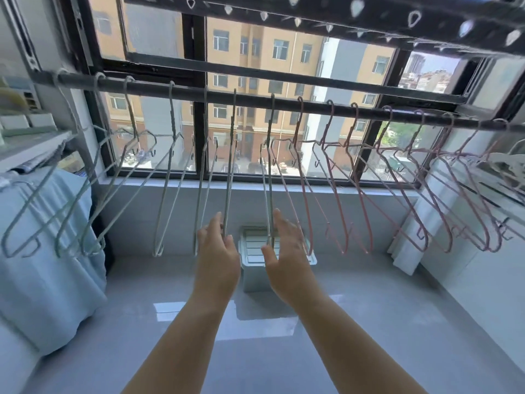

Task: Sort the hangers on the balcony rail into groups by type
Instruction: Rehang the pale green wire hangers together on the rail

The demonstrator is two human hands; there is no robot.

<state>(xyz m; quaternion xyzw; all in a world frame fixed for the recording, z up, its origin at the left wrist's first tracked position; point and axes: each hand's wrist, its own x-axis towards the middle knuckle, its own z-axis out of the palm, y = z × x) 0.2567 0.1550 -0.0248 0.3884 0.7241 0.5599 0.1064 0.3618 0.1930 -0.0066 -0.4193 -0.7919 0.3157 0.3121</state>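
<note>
Left hand (218,251): fingers near straight, thumb and fingertips about lower end of pale green hanger (229,177); firm pinch or mere touch, cannot tell. Right hand (284,245): spread, relaxed, holding nothing, thumb just beside next pale hanger (269,194). Pale hangers fill left half of rail (284,101), pink hangers (345,245) right half (white ones (502,162) at right end). Risk: tug on low end could swing hook off rail or snag neighbour.

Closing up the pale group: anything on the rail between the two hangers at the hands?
Nothing visible: bare rail between the last pale hanger, by the right hand, and its neighbour, by the left hand.
</note>
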